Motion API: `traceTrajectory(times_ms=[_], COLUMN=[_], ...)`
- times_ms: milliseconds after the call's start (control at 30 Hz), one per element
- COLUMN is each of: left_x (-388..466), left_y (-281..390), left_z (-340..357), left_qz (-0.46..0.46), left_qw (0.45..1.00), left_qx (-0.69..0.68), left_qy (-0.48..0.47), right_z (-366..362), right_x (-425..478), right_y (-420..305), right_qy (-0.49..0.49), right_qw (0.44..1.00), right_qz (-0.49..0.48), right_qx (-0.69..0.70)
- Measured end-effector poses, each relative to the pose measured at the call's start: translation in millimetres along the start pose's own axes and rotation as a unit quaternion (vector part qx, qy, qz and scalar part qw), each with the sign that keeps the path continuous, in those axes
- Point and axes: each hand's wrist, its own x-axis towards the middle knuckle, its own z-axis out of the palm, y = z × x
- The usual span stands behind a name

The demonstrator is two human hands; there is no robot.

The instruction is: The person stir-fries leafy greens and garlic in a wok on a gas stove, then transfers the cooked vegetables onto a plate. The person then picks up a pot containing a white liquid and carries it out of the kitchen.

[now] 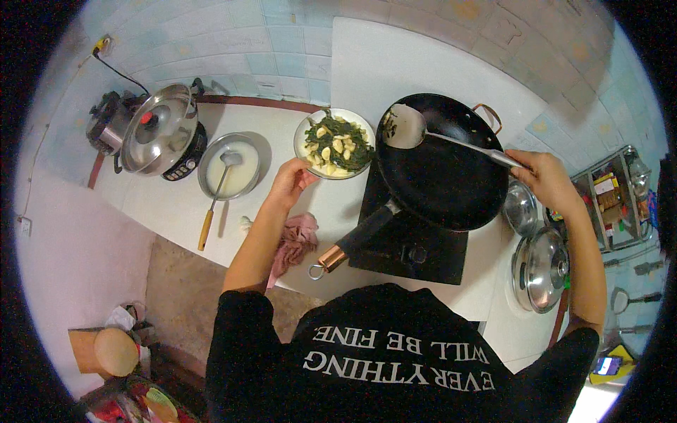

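Observation:
My left hand (294, 181) grips the near left rim of a plate (308, 168) heaped with cooked leafy greens (339, 141) and pale garlic-like pieces. In my right hand (540, 173) is the metal handle of a spatula (405, 127); its broad blade rests at the left inside of a black wok (449, 180), with some bits of greens beside it. The wok sits over a black cooktop (415, 256), its long handle (367, 228) pointing toward me and to the left. Plate and wok are side by side at their rims.
Left on the white counter (158, 206) stand a metal bowl (203, 182) of whitish liquid with a wooden-handled ladle (206, 227), and an electric pot (182, 153) with a glass lid. A pink cloth (297, 240) lies near the front edge. Lidded pans (545, 269) and a rack (608, 198) are at right.

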Motion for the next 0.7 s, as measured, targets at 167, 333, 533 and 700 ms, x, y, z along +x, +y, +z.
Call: traceTrajectory(times_ms=[167, 333, 533, 700], left_x=[-1, -10, -60, -103], left_y=[6, 5, 30, 50], left_z=[5, -5, 25, 61], left_qz=[-0.002, 0.001, 0.040, 0.047], left_qw=[1.000, 1.000, 0.998, 0.996], left_qx=[0.022, -0.012, -0.039, -0.066], left_qy=[-0.001, -0.002, -0.006, -0.026], right_z=[-25, -34, -29, -1], right_x=[-30, -46, -70, -94], right_y=[-26, -43, -32, -23], right_qy=[0.067, 0.161, 0.245, 0.313], right_qw=[0.991, 0.974, 0.963, 0.949], right_qz=[-0.062, -0.090, -0.057, -0.034], right_qx=[-0.093, -0.132, -0.101, 0.003])
